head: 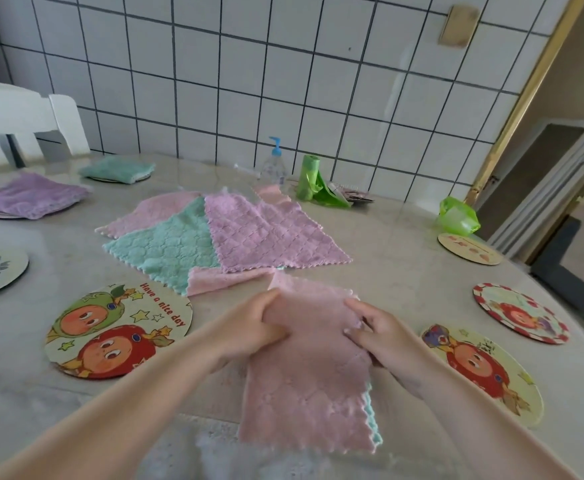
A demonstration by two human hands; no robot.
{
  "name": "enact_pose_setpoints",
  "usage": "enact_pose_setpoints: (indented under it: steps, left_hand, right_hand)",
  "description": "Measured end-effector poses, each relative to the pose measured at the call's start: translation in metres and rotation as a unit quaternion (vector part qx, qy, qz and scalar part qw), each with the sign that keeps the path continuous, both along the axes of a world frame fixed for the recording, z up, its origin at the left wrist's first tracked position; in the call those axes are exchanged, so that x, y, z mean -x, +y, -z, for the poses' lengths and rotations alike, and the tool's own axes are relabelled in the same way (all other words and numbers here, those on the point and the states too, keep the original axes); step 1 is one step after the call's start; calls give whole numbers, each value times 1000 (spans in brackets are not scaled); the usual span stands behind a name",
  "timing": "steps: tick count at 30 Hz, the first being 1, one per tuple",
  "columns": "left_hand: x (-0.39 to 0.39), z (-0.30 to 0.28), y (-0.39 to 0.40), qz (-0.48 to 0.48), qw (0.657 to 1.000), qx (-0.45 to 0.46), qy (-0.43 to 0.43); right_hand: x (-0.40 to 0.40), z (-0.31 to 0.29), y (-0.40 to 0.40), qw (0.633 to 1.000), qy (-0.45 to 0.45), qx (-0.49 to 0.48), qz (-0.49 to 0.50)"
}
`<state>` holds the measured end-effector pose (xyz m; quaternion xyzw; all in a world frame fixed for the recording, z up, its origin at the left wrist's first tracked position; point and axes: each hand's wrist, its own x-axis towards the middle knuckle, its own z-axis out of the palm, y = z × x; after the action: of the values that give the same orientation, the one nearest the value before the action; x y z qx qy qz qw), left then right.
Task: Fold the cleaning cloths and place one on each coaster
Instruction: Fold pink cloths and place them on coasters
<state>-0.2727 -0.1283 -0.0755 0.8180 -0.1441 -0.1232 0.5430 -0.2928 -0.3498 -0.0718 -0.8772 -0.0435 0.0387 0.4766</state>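
Both hands hold a pink cloth (pixel 304 368) lying at the near edge of the desk (pixel 404 271): the left hand (pixel 252 327) has its grip pinched on the cloth's left edge, the right hand (pixel 384 330) its fingers clamped on the right edge. Empty coasters (pixel 117 330) lie on either side, unfolded cloths (pixel 228 233) behind.

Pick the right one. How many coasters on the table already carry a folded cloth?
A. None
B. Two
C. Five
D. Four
B: only the folded purple cloth and the folded green cloth at the far left lie on coasters; the "Have a nice day" coaster and the other illustrated coasters are bare, and both hands, left hand and right hand, hold the pink cloth.
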Motion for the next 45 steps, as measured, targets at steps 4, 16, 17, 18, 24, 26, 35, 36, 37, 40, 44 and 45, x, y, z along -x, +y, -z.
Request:
enact_pose_setpoints:
  steps: [4,16,17,18,24,26,35,36,37,40,44,45]
  left_hand:
    - [1,3,7,13,998,28,49]
    - [44,8,26,-3,1000,9,-8]
    - [42,7,26,0,1000,-8,-16]
    - [42,8,27,5,999,-30,-21]
    - [73,17,38,-7,986,-131,-102]
    - [87,20,41,-20,981,-128,-142]
    - [135,70,32,-40,984,37,-167]
    - [136,73,28,-55,981,43,-182]
    - [135,75,26,-69,977,48,-196]
    - [133,76,22,-93,971,79,-205]
    - [130,75,20,-86,972,121,-180]
    - [130,74,20,-80,972,121,-183]
  right_hand:
    - [0,7,1,999,21,-47,8]
    - [46,-11,-12,991,97,-95,-16]
    - [46,-10,-11,990,102,-100,-5]
    - [48,-8,-12,989,109,-96,-1]
    - [74,11,-18,991,-14,129,-31]
    - [84,15,-21,972,-123,192,-61]
    - [102,37,-25,889,-305,285,-189]
    - [101,39,-24,884,-319,286,-187]
    - [100,40,-24,881,-331,284,-184]
    - [96,41,-22,888,-339,256,-177]
    - [93,40,-24,904,-307,241,-177]
    - [93,39,-25,907,-299,238,-177]
